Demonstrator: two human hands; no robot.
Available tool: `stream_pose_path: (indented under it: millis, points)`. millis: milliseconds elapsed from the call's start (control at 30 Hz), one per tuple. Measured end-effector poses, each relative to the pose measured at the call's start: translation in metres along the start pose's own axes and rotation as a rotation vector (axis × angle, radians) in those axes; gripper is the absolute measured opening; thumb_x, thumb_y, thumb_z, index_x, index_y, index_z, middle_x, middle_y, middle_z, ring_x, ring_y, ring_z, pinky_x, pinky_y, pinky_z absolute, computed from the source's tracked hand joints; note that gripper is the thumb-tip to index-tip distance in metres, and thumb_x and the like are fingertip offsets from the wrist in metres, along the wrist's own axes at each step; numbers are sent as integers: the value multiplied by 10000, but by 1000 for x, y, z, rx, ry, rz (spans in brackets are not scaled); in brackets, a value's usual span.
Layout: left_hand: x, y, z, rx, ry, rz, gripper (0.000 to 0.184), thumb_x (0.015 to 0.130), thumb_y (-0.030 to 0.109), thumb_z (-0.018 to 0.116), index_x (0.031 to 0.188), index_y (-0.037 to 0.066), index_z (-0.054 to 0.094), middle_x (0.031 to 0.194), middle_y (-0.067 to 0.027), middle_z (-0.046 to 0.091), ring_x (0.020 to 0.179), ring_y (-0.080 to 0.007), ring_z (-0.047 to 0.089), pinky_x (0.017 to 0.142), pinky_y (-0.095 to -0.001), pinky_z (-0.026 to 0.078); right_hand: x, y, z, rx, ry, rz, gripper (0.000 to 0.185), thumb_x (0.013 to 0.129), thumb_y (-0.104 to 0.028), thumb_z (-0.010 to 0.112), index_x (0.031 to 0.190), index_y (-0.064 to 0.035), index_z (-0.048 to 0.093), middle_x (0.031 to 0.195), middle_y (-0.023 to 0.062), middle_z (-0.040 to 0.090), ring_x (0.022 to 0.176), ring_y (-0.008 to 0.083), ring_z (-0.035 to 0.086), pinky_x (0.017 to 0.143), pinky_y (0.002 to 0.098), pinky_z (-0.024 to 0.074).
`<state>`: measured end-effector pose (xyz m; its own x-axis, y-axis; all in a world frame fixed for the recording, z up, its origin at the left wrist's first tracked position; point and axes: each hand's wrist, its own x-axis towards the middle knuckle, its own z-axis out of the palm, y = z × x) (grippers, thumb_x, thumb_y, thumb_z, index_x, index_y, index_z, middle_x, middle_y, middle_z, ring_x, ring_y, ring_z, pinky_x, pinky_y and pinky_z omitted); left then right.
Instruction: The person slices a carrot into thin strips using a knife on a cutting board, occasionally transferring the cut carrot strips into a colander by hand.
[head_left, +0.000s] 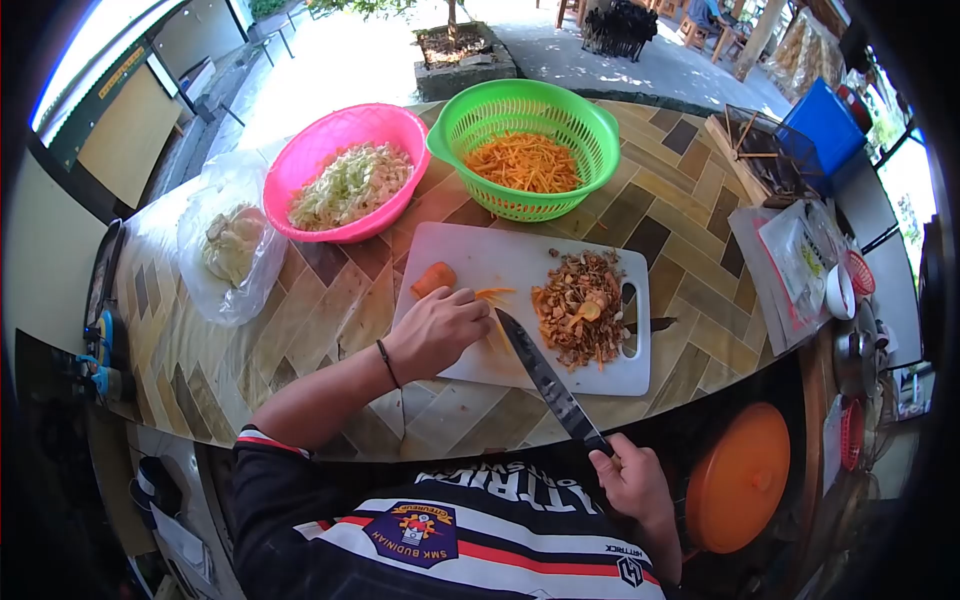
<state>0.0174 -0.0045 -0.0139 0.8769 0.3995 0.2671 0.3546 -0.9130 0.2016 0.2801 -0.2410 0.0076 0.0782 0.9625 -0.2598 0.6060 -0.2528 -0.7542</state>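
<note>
Worktop: A tiled worktop point(700, 250) carries the work; a white cutting board point(512, 258) lies on it towards the near edge.
Carrot piece: A carrot piece point(433, 278) lies on the cutting board near its left edge, just beyond the left hand point(442, 330).
Left hand: Fingers bent, tips lowered to the board beside loose carrot strips point(495, 293); whether they grip anything cannot be told.
Right hand: The right hand point(636, 480) is closed around the handle of a knife point(545, 378), over the near edge of the worktop; the blade slants over the board, its tip just beside the left fingertips.
Peelings: A pile of peelings point(578, 315) lies at the board's right end, beside the handle slot.
Containers: Towards the far edge, a green colander point(522, 207) holds shredded carrot point(520, 162); to its left, a pink basin point(340, 233) holds shredded cabbage point(350, 185).
Step in hand: Judged to be cutting carrot into fine strips.
Next move: Appears to call for a steady hold on the carrot, fingertips clear of the edge, and the blade aligned for a thin cut.
</note>
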Motion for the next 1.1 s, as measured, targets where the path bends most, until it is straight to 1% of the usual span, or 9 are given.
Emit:
stream_pose_path:
  millis: [167,267,367,467,567,600,733,1000,1100]
  points:
    - [1,-4,-10,-89,-118,22,171,756,45,612,921,75,647,886,-50,577,914,-242,583,774,-377,471,-4,-9,-3,-23,8,59,282,967,-303,611,880,-37,574,545,140,554,526,370,601,464,431,413]
    - [3,-3,-6,-94,-110,-6,156,743,44,622,897,66,631,864,-56,578,905,-256,587,765,-376,469,-7,-9,-1,-22,-23,48,255,995,-241,583,859,-26,568,546,40,587,448,136,596,442,277,434]
    - [4,2,0,-75,-49,-38,125,739,48,628,863,58,613,838,-61,572,888,-260,588,766,-380,472,-9,-11,2,-35,-26,76,244,992,-233,587,869,-23,572,547,41,585,461,133,600,452,277,439]
    - [-5,7,-6,-94,-34,-91,173,731,39,642,903,57,639,887,-59,596,900,-253,592,792,-383,478,-13,-17,4,-129,-15,56,217,981,-221,594,938,-9,591,561,74,601,492,188,632,478,313,460]
    - [-25,20,-11,-95,162,-102,261,735,23,648,994,59,664,973,-57,620,913,-243,594,813,-372,479,-16,-34,8,-137,2,43,247,965,-272,599,1033,-35,589,607,149,619,575,377,636,501,453,465]
    - [-33,26,-13,-110,95,-135,343,748,19,653,1088,61,673,1088,-52,624,956,-227,594,842,-363,474,-16,-41,7,-181,-35,38,264,966,-224,588,1122,-11,580,633,173,627,613,380,655,539,419,483]
    - [-47,36,1,-105,121,-107,447,749,44,675,1195,55,650,1194,-35,599,1011,-204,578,880,-359,457,-17,-50,14,-205,-60,60,308,963,-224,580,1199,-25,565,677,198,636,663,414,648,568,453,490]
    - [-50,32,11,-59,147,-62,513,729,59,685,1239,59,632,1252,-14,590,996,-202,553,865,-364,444,-24,-72,13,-303,-68,115,347,955,-212,582,1259,-45,554,712,208,649,688,425,650,595,475,498]
    - [-50,33,9,-65,129,-70,525,727,60,685,1250,63,630,1270,0,581,1004,-203,541,866,-361,437,-27,-79,12,-359,-105,135,389,968,-267,556,1295,-58,528,696,180,668,635,414,655,560,503,517]
